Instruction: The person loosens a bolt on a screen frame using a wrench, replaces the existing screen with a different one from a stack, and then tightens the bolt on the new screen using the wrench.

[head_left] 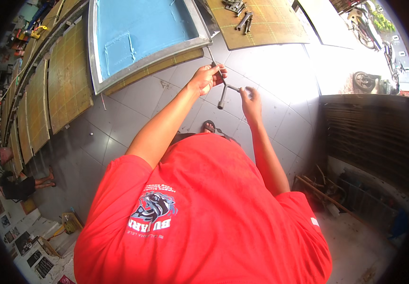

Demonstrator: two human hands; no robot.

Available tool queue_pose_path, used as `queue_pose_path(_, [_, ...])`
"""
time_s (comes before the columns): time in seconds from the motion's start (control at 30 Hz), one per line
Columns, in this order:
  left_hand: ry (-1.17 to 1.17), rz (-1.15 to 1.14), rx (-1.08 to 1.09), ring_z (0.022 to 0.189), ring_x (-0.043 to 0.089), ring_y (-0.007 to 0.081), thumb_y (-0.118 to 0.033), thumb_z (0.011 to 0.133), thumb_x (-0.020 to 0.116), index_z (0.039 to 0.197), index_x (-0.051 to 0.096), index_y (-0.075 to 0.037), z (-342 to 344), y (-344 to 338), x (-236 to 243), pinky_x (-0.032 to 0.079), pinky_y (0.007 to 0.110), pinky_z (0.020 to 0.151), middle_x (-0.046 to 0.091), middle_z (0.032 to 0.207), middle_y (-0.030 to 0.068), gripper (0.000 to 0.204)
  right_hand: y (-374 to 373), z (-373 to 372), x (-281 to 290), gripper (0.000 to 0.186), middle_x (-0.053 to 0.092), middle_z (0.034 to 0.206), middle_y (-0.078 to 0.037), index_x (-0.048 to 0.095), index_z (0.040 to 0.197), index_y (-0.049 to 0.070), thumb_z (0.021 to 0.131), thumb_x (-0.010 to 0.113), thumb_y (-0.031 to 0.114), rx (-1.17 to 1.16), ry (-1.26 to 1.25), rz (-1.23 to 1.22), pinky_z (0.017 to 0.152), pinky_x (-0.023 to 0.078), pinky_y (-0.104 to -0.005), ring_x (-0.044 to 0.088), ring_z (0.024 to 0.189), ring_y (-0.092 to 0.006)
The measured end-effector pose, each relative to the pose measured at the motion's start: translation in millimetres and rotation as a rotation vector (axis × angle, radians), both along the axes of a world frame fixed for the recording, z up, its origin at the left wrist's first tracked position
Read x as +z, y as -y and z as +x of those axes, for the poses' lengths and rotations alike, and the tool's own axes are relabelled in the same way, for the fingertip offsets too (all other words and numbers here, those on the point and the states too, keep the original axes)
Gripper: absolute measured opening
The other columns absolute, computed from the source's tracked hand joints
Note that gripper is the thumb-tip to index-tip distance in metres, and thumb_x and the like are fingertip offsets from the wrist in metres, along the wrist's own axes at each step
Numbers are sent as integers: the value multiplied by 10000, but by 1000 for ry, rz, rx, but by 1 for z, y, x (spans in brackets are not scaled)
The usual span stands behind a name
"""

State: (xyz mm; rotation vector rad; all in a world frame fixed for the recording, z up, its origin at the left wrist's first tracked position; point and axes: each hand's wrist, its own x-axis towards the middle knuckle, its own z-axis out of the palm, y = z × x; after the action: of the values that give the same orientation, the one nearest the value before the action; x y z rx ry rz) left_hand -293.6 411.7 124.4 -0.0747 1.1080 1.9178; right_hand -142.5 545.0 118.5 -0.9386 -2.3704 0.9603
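Above the grey tile floor (133, 109) I grip the cross wrench (223, 87) — left hand (206, 79) closed round its shaft, right hand (250, 97) pinching one arm — and I'd keep it steady, turning evenly.

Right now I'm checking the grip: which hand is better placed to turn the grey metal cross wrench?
Likely the right hand: it pinches a side arm's end of the grey metal cross wrench. The left hand wraps the shaft, steadying it.

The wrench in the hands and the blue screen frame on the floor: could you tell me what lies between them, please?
In the head view, only bare grey floor tiles lie between the wrench and the blue screen frame.
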Motion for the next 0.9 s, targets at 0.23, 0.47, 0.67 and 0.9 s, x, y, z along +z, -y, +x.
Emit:
queue_pose_path(0.23, [4, 104, -10, 900, 601, 200, -141, 955, 427, 1019, 460, -47, -4, 10, -7, 516, 337, 793, 592, 1030, 138, 119, -16, -41, 20, 334, 659, 1002, -104, 660, 969, 0, 898, 516, 293, 711, 320, -647, 837, 455, -329, 601, 949, -219])
queue_pose_path(0.47, [-24, -33, 121, 919, 613, 254, -149, 912, 536, 971, 467, -23, 3, 4, 4, 554, 416, 733, 594, 939, 143, 155, -28, -66, 40, 360, 646, 1033, -95, 570, 1099, 13, 927, 474, 314, 786, 502, -1316, 775, 480, -293, 600, 921, -158])
queue_pose_path(0.67, [24, -40, 188, 903, 619, 256, -162, 912, 543, 905, 519, -6, 2, -5, -1, 561, 382, 679, 571, 852, 104, 158, -29, -71, -7, 355, 605, 1125, -94, 582, 1104, 6, 938, 467, 298, 755, 309, -1236, 883, 431, -298, 555, 1035, -153])
queue_pose_path(0.9, [-4, -90, 147, 902, 608, 211, -239, 953, 464, 939, 564, -41, 1, 1, -13, 510, 354, 690, 599, 914, 70, 222, -18, -71, -7, 320, 624, 1050, -58, 608, 1085, 25, 946, 469, 278, 814, 280, -1167, 822, 419, -245, 550, 939, -101])
